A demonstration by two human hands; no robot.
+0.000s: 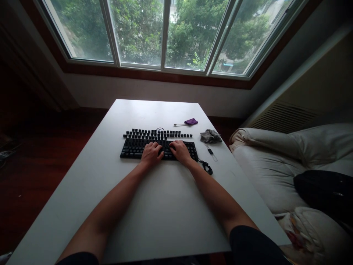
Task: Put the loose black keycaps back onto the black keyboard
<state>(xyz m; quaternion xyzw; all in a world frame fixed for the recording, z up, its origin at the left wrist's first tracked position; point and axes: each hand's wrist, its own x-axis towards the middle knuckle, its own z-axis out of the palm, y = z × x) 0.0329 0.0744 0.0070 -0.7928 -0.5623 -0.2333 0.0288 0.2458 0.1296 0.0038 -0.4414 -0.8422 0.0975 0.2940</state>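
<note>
A black keyboard (pixel 132 149) lies flat on a white table. My left hand (pixel 151 152) rests over its middle, palm down, with the thumb apart from the bent fingers. Close beside it, my right hand (pixel 180 151) reaches onto the keys from the right, its thumb and fingers parted around a small gap. No object shows in either hand, though the fingertips are partly hidden. Behind the keyboard, loose black keycaps (pixel 149 134) stand in rows.
Right of the keyboard lie a coiled black cable (pixel 206 167), a keycap puller with wire loops (pixel 210 151) and a crumpled grey cloth (pixel 210 136). Farther back are a purple cloth (pixel 191 121) and a thin white stick (pixel 179 125). A pale sofa (pixel 264 165) borders the white table (pixel 165 213).
</note>
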